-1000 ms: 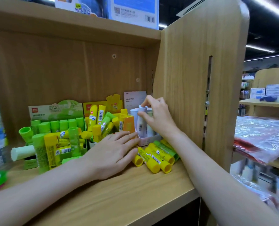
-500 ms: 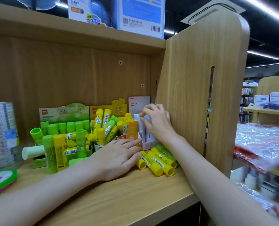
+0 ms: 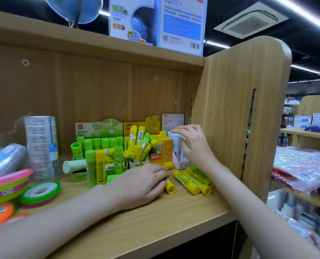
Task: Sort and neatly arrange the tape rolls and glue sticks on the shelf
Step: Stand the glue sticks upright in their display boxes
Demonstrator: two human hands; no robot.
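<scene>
My left hand [image 3: 142,182] lies palm-down, fingers spread loose, on the wooden shelf [image 3: 155,219], fingertips touching a loose yellow glue stick [image 3: 170,186]; not gripping it. My right hand [image 3: 192,144] is up at the pink display box [image 3: 180,163] by the right side panel [image 3: 235,113], fingers curled around the white glue sticks [image 3: 176,143] standing in it; can't tell if it's actually clamped on one. More yellow glue sticks [image 3: 192,181] lie flat just below that box. Orange box [image 3: 146,144] and green box [image 3: 101,146] hold mixed yellow and green sticks, some tilted. Tape rolls: clear stack [image 3: 41,146] upright at left, coloured rolls [image 3: 39,192] lying flat near the shelf's front left
</scene>
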